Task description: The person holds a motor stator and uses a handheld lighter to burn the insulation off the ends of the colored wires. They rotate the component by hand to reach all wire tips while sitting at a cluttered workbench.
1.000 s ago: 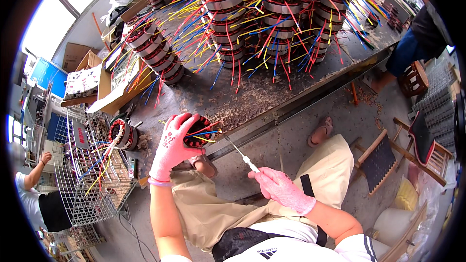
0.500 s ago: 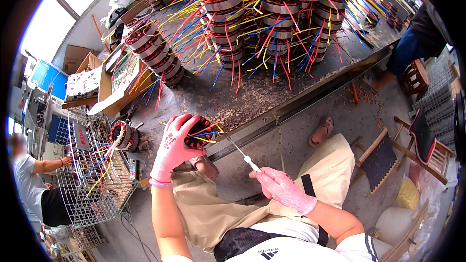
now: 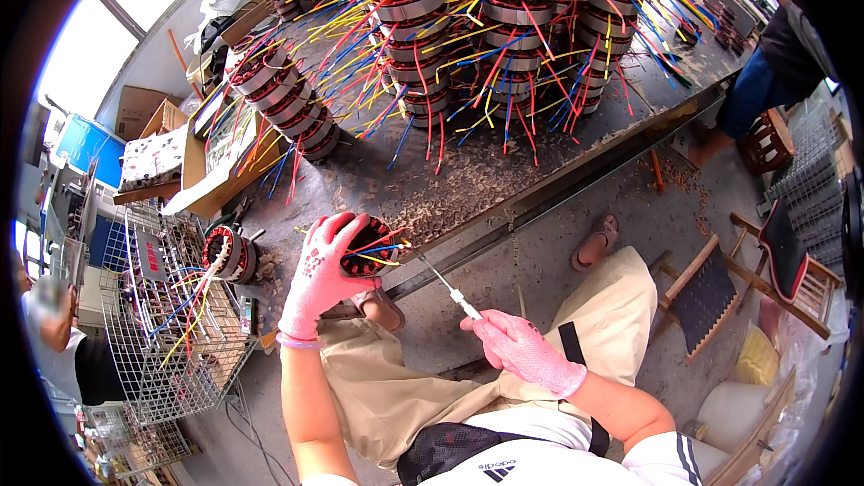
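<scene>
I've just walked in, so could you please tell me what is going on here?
The person's gloved left grip holds a wire-wound core at the workbench's edge. The right grip holds a thin white-handled tool pointing toward the core's coloured leads. Stacks of similar cores stand on the bench.

Round stator point(image 3: 363, 263) with red windings, coloured leads point(image 3: 392, 235) splayed outward, gripped by the left hand point(image 3: 326, 267), slender white-handled tool point(image 3: 458, 295) held aslant in the right hand point(image 3: 526, 353)

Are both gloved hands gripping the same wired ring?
No, the left hand grips the wired ring, while the right hand holds a thin white-handled tool.
</scene>
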### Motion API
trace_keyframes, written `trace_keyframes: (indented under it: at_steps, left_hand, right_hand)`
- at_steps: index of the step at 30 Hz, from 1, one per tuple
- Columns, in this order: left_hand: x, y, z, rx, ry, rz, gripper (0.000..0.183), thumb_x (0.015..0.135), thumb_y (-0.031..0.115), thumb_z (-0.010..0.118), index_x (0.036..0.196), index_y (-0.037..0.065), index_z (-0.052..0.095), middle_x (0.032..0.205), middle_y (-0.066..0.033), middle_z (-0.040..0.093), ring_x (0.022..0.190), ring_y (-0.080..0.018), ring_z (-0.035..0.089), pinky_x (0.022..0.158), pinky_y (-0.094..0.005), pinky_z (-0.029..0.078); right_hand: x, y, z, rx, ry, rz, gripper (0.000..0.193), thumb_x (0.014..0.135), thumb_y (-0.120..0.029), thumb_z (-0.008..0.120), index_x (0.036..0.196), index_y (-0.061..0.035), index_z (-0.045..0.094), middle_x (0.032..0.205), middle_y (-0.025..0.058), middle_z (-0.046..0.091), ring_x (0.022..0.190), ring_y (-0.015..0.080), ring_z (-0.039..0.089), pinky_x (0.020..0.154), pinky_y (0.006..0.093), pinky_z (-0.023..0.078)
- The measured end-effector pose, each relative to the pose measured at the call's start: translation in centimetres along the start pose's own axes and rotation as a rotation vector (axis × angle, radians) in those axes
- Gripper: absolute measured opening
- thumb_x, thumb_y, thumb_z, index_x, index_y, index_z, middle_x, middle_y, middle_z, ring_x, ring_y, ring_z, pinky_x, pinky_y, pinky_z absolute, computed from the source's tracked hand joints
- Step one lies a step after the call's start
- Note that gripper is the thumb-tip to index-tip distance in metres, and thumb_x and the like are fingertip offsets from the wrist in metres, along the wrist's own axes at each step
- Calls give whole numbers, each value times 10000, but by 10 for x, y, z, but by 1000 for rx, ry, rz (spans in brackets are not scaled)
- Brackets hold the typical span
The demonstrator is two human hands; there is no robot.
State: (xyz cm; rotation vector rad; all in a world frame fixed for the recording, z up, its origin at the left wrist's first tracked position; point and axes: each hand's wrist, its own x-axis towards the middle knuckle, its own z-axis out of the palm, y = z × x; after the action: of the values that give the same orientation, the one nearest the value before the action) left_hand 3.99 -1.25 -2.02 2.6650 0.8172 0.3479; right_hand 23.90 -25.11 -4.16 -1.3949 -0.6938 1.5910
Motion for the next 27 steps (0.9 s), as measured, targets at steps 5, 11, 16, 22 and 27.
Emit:
trace_keyframes:
  at_steps: [5,11,16,22,27]
  left_hand:
    - [1,0,0,-6,-4,18,915,495,180,865,1333,84,510,1329,-149,488,1261,-387,417,1090,-466,332]
    - [-4,4,0,114,22,-61,933,491,201,872,1340,88,504,1331,-151,485,1270,-395,402,1116,-492,293]
    - [-1,-8,-1,18,7,49,929,497,239,874,1343,117,511,1320,-151,492,1309,-384,373,1154,-516,219]
    - [0,-4,-1,68,34,64,929,476,243,874,1328,122,524,1312,-139,508,1317,-349,389,1168,-511,203]
    - [2,-7,-1,63,33,79,914,470,229,871,1311,117,532,1296,-133,519,1303,-340,405,1166,-512,206]
  right_hand:
    - [0,0,1,-2,1,-4,316,1025,-257,442,1129,-2,596,644,-10,482,541,62,448,496,239,378]
    - [1,2,-1,19,13,34,320,1023,-255,445,1138,3,596,636,-17,464,534,58,433,488,234,361]
    - [-2,-5,-1,51,24,66,323,1020,-256,448,1144,3,596,629,-22,449,524,55,410,478,229,337]
    - [0,2,-2,58,24,53,322,1019,-250,443,1155,2,591,636,-25,449,530,51,408,477,225,331]
    - [0,-3,1,89,36,45,296,1025,-223,441,1161,-4,585,586,-49,397,510,38,359,457,213,258]
